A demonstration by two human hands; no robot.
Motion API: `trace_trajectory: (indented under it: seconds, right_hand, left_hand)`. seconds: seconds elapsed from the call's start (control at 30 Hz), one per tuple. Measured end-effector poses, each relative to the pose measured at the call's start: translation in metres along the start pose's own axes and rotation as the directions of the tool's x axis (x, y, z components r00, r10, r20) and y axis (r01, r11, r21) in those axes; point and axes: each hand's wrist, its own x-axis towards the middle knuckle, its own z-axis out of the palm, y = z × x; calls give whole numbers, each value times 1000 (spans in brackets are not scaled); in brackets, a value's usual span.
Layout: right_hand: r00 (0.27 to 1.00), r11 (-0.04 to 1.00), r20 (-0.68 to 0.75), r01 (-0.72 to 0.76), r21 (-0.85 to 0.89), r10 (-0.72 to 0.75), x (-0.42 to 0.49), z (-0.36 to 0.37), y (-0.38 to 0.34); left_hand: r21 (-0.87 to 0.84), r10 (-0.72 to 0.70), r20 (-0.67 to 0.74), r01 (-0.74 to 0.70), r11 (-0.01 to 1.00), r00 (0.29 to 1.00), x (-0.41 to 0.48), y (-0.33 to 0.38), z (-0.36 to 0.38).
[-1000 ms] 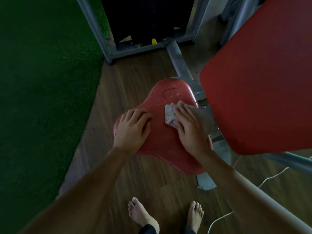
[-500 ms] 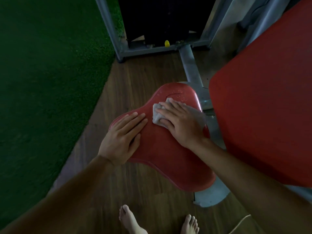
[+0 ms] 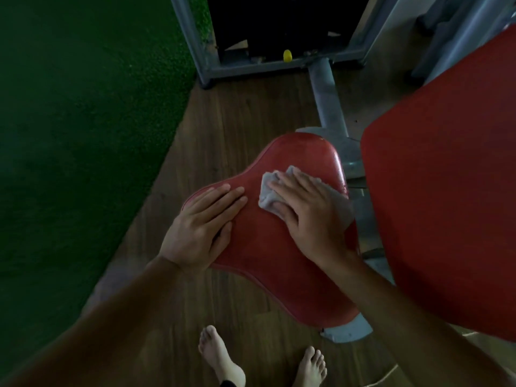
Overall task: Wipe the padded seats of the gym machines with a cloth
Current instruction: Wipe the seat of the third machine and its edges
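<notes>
The right grip lies flat, fingers straight, pressing the grey cloth onto the middle of the red padded seat. The left grip rests flat on the seat's left lobe. Hazards: the unpinched cloth may bunch or slide free under a hard stroke; the area beneath the left grip may be missed.

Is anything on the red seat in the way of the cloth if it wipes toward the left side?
Yes: the left hand lies flat on the left part of the red seat, just beside the cloth under the right hand. Toward the narrow far end, nothing visible blocks it.
</notes>
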Motion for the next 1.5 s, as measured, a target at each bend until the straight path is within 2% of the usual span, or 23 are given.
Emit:
trace_trajectory:
  seconds: [0.1,0.23,0.33,0.5,0.63,0.73,0.83,0.97,1.17,1.27,1.33,1.4,1.5]
  right_hand:
    - [998,1000,59,-9,-19,10,33,-7,24]
    - [991,992,-40,-128,13,128,96,-6,45]
    - [985,987,-66,-161,-4,160,83,0,30]
    - [1000,1000,14,-9,-4,9,7,1,-1]
    - [994,996,80,78,-38,-75,35,-6,26]
    - [998,999,56,-30,-22,32,77,-9,47]
    - [994,990,-5,-106,-92,106,92,-5,52]
    - [972,951,-4,-230,-206,234,83,-4,46]
    - [943,915,-28,-330,-231,332,52,-3,20]
    - [913,882,-90,-407,-238,397,29,0,-1]
    - [888,855,-116,-460,-238,445,15,7,-17]
    - [859,831,-140,-511,-221,492,-1,14,-34]
    - [812,796,-138,-584,-159,567,-27,22,-65]
  left_hand:
    - [3,8,-5,-8,1000,1000,1,0,0]
    - [28,6,-8,-6,1000,1000,1,0,0]
    - [30,4,8,-4,1000,1000,0,0,0]
    - [45,0,39,-2,999,999,1,-2,0]
    - [55,-1,37,-1,998,999,2,-1,-1]
    - [61,4,33,-6,998,999,3,-1,-1]
    - [64,2,36,-4,998,999,2,-2,-1]
    - [39,13,43,-15,999,999,1,-4,0]
    - [-18,42,61,-41,999,997,-1,-8,0]
    - [-22,20,127,-17,1000,992,1,-8,0]
    - [34,-3,212,-4,999,977,3,-7,-1]
    - [91,9,287,-37,995,958,6,-6,-3]
    - [80,57,364,-93,992,930,10,-11,-8]
